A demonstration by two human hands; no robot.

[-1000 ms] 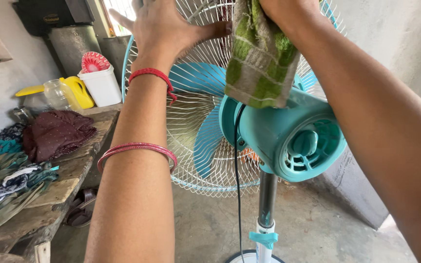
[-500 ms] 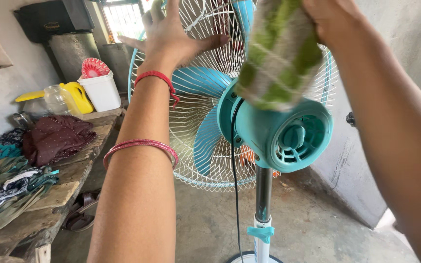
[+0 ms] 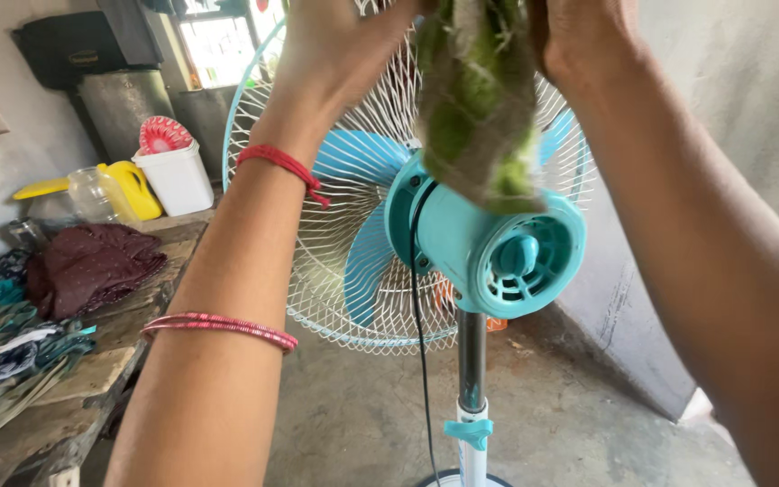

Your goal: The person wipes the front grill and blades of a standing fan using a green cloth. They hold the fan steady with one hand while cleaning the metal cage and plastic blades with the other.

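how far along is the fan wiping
No finished part is plain to see. In hand: the right hand presses a green striped cloth against the top of the wire grille, and the left hand braces it. The teal motor housing and stand pole are untouched.

Green-striped cloth (image 3: 478, 99) draped against teal fan's white grille (image 3: 353, 234)

Pedestal fan (image 3: 484, 248), teal motor housing, seen from behind; white wire guard (image 3: 353, 225) and blue blades beyond it. Right hand (image 3: 579, 36) above the housing, gripping a green-and-beige striped cloth (image 3: 478, 99) that hangs onto the housing top. Left hand (image 3: 335, 54) against the guard, upper left of the housing. Wooden bench (image 3: 92, 370) with heaped clothes far left of the fan.
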